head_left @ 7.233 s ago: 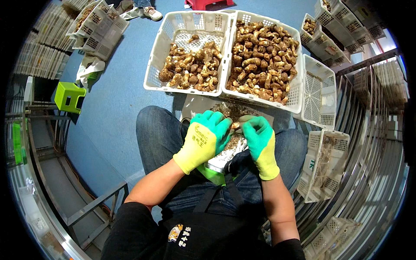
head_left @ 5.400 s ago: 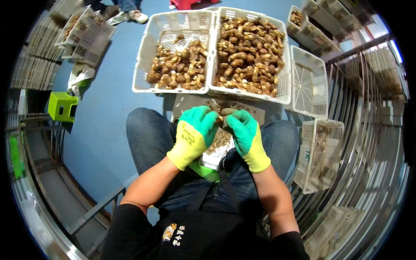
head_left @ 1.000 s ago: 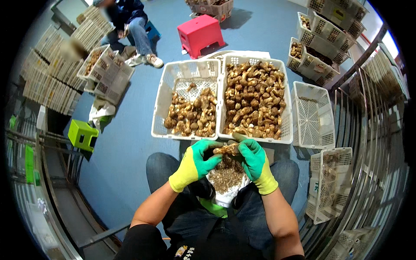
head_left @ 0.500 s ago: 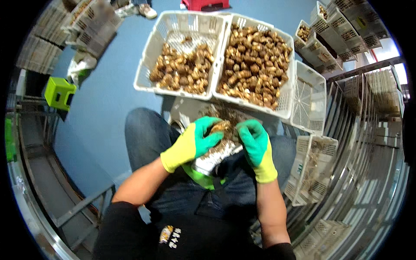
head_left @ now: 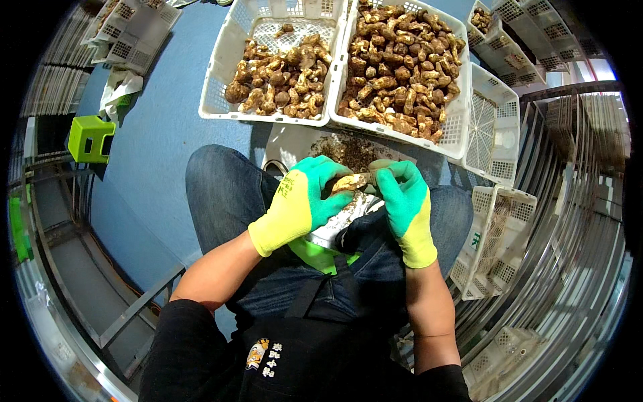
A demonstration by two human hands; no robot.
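Observation:
A brown and cream mushroom [head_left: 349, 182] lies sideways between my hands, above my lap. My left hand [head_left: 300, 197], in a green and yellow glove, is wrapped round it, thumb below and fingers above. At the mushroom's right end my right hand [head_left: 406, 204], gloved alike, has thumb and fingers pinched together. Dirt stains its fingertips, and whether they hold a small tool or only the mushroom's tip is hidden. Beyond my hands, dark soil crumbs [head_left: 348, 151] cover a pale board. A whitish, dirt-specked sheet [head_left: 328, 234] shows below them, over my lap.
Ahead stand two white plastic crates, a left one [head_left: 213, 100] partly filled with mushrooms [head_left: 288, 84] and a fuller right one [head_left: 402, 139]. More white crates [head_left: 495, 241] stand at my right, beside metal racks [head_left: 569, 201]. A green stool [head_left: 90, 139] is on the blue floor at left.
The view has tilted down and nearer, so the crates sit higher in the picture. Both hands stay together at the mushroom, which now lies more level, its pale side showing.

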